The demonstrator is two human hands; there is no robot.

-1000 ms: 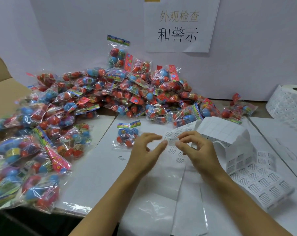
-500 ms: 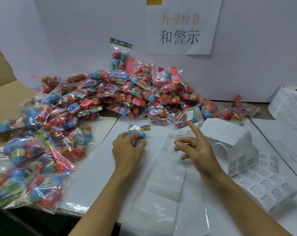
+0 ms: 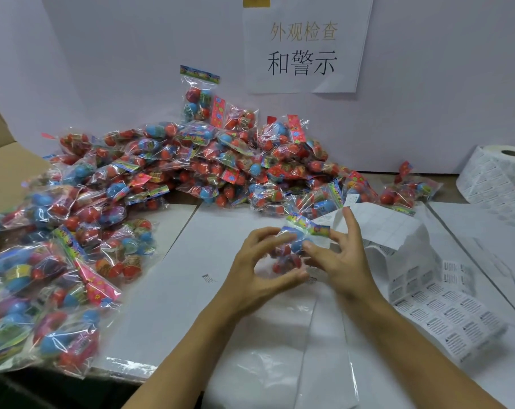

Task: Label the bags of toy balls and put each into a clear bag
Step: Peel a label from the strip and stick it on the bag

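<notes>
Nearest the camera: clear bags lie flat on the tabletop, glossy, just under the forearms.

Above them, both hands raised off the surface with 1 bag of toy balls between them. Left hand: grip curled round the bag's left side and underside, thumb below. Right hand: thumb and lower fingers pinch the bag's right edge near the printed header card; index finger stands up with a small white label at its tip. Label not yet on the bag.

Handling, as judged: light, film crinkly and slippery, balls inside shift. Best held by the stiff header or cupped from below; press the label where a ball backs the film, or it will wrinkle.

Right of the hands: label sheet trailing across the tabletop to a label roll.

Further back and left: heap of ball bags against the white wall, a paper sign above it.
</notes>
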